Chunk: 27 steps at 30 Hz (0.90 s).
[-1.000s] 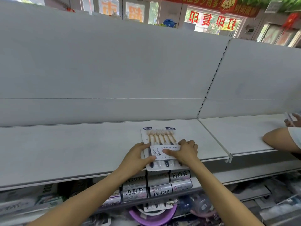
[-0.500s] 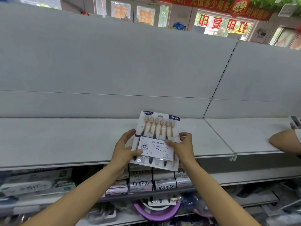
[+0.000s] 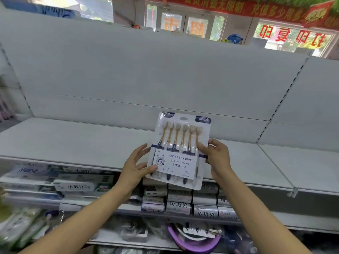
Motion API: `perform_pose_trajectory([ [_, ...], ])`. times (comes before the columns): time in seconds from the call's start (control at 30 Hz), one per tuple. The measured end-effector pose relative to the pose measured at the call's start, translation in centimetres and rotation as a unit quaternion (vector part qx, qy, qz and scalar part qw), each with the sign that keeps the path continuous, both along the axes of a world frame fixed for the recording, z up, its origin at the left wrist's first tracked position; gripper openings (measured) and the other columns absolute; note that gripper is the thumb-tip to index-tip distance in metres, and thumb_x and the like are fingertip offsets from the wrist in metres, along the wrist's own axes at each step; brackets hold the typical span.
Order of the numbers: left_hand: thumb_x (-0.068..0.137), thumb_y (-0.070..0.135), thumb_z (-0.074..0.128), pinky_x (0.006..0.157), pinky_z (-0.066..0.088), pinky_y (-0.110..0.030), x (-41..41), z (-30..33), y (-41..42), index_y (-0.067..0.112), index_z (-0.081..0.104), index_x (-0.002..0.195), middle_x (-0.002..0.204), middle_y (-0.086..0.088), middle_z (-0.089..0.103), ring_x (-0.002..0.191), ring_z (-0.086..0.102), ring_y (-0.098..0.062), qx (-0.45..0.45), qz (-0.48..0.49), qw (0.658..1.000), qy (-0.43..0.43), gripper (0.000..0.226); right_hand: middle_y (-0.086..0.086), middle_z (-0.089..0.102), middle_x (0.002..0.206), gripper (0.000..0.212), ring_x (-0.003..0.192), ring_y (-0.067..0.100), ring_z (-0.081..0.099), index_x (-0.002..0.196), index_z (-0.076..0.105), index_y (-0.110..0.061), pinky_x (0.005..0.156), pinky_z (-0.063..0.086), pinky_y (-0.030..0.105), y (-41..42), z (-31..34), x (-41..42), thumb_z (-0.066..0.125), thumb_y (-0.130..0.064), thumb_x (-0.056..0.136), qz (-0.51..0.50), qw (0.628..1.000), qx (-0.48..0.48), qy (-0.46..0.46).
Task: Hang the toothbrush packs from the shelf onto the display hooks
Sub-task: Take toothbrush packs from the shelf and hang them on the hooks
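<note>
- The toothbrush pack (image 3: 180, 151) is being held in the air above the front edge of the grey shelf (image 3: 77, 143), clear of its surface, printed face toward the camera.
- Long axis is running near upright, leaning slightly right at the top; brush heads and hang slot are sitting at the upper end, farthest from the shelf edge.
- The left hand (image 3: 136, 166) is pinching the pack's lower-left edge: thumb lying across the front label, fingers spread behind and beside it.
- The right hand (image 3: 217, 156) is gripping the right edge about mid-height, thumb on the front, fingers curling behind.
- Both hands are sitting on the lower half, so the slotted end is standing free above the fingers.
- No display hooks are showing anywhere above the shelf; the back panel (image 3: 146, 74) is looking bare. Cannot tell where the hooks lie.
- Judgement: the hanging move is turning on leading with that free top end; either hand looks equally near.
- Boxed goods (image 3: 205, 206) are stacked below the shelf.
</note>
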<state>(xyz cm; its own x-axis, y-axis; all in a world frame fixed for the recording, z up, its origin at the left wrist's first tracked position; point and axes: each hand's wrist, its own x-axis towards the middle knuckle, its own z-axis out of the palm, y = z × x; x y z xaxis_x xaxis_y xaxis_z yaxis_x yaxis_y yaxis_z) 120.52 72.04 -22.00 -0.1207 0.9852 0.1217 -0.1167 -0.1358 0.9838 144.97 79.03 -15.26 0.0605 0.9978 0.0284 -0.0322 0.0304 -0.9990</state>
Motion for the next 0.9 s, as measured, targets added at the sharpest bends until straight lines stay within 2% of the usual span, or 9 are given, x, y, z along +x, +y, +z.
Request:
perform_pose_trajectory([
  [0.07, 0.076, 0.025, 0.083, 0.083, 0.055, -0.022, -1.8, -0.4, -0.6, 0.034, 0.049, 0.138, 0.132, 0.018, 0.059, 0.104, 0.07, -0.009, -0.013, 0.024, 0.999, 0.019, 0.071, 0.012, 0.077, 0.091, 0.008, 0.076, 0.02, 0.071, 0.095, 0.067, -0.004, 0.06, 0.05, 0.023, -0.4, 0.7, -1.3, 0.071, -0.003, 0.088, 0.014, 1.0, 0.022, 0.007],
  [0.13, 0.062, 0.051, 0.088, 0.09, 0.055, -0.03, -3.8, -0.9, -1.3, 0.035, 0.057, 0.131, 0.129, 0.012, 0.064, 0.107, 0.069, -0.013, -0.026, 0.031, 0.999, 0.019, 0.078, 0.014, 0.077, 0.091, 0.011, 0.078, 0.022, 0.072, 0.097, 0.066, 0.001, 0.064, 0.052, 0.028, -0.8, 1.2, -2.8, 0.071, -0.002, 0.087, 0.025, 0.999, 0.043, 0.002],
  [0.23, 0.043, 0.062, 0.09, 0.083, 0.059, -0.029, -6.4, -1.5, -2.5, 0.03, 0.062, 0.123, 0.12, -0.001, 0.069, 0.107, 0.07, -0.018, -0.034, 0.036, 0.999, 0.003, 0.09, 0.012, 0.078, 0.088, 0.01, 0.078, 0.021, 0.073, 0.096, 0.066, 0.0, 0.066, 0.055, 0.03, -1.7, 1.9, -5.3, 0.071, -0.005, 0.088, 0.048, 0.997, 0.064, -0.003],
  [0.37, 0.056, 0.052, 0.09, 0.079, 0.06, -0.028, -10.1, -2.1, -4.4, 0.011, 0.054, 0.132, 0.118, -0.012, 0.07, 0.098, 0.073, -0.025, -0.047, 0.041, 0.998, -0.002, 0.093, 0.012, 0.077, 0.091, 0.01, 0.082, 0.025, 0.074, 0.098, 0.066, -0.001, 0.073, 0.06, 0.036, -3.0, 2.8, -9.7, 0.069, -0.005, 0.09, 0.081, 0.993, 0.08, 0.013],
  [0.43, 0.06, 0.052, 0.089, 0.078, 0.06, -0.028, -12.2, -2.3, -5.8, 0.005, 0.058, 0.125, 0.116, -0.017, 0.071, 0.094, 0.074, -0.027, -0.046, 0.046, 0.998, -0.006, 0.086, 0.013, 0.077, 0.092, 0.013, 0.083, 0.026, 0.074, 0.101, 0.065, 0.002, 0.072, 0.061, 0.036, -3.8, 3.1, -12.3, 0.068, -0.005, 0.09, 0.099, 0.991, 0.085, 0.023],
  [0.57, 0.086, 0.017, 0.075, 0.081, 0.06, -0.032, -17.2, -2.3, -8.7, -0.001, 0.064, 0.117, 0.109, -0.02, 0.073, 0.096, 0.072, -0.036, -0.037, 0.065, 0.997, 0.008, 0.037, 0.016, 0.076, 0.096, 0.012, 0.087, 0.03, 0.073, 0.099, 0.065, 0.002, 0.078, 0.059, 0.043, -5.8, 3.2, -18.7, 0.069, -0.004, 0.089, 0.131, 0.987, 0.088, 0.031],
  [0.73, 0.053, 0.052, 0.09, 0.09, 0.058, -0.043, -25.5, -2.0, -12.6, 0.006, 0.069, 0.111, 0.106, -0.015, 0.075, 0.099, 0.072, -0.035, -0.021, 0.112, 0.993, 0.0, 0.077, 0.018, 0.076, 0.097, 0.015, 0.094, 0.041, 0.071, 0.1, 0.064, 0.004, 0.082, 0.058, 0.052, -8.9, 2.6, -27.9, 0.069, -0.004, 0.088, 0.153, 0.983, 0.089, 0.039],
  [0.83, 0.053, 0.05, 0.092, 0.089, 0.058, -0.043, -30.9, -2.0, -15.4, 0.008, 0.068, 0.112, 0.106, -0.015, 0.075, 0.097, 0.072, -0.034, -0.015, 0.132, 0.991, -0.019, 0.077, 0.018, 0.075, 0.098, 0.018, 0.094, 0.042, 0.071, 0.103, 0.062, 0.006, 0.081, 0.059, 0.053, -11.1, 2.3, -33.4, 0.069, -0.004, 0.089, 0.161, 0.982, 0.086, 0.043],
  [0.9, 0.063, 0.035, 0.09, 0.09, 0.058, -0.043, -34.4, -1.9, -17.5, 0.006, 0.066, 0.116, 0.109, -0.016, 0.074, 0.099, 0.072, -0.035, -0.017, 0.132, 0.991, -0.02, 0.065, 0.017, 0.076, 0.098, 0.015, 0.092, 0.037, 0.072, 0.101, 0.064, 0.003, 0.079, 0.06, 0.049, -12.6, 2.1, -37.1, 0.069, -0.003, 0.089, 0.169, 0.981, 0.084, 0.044],
])
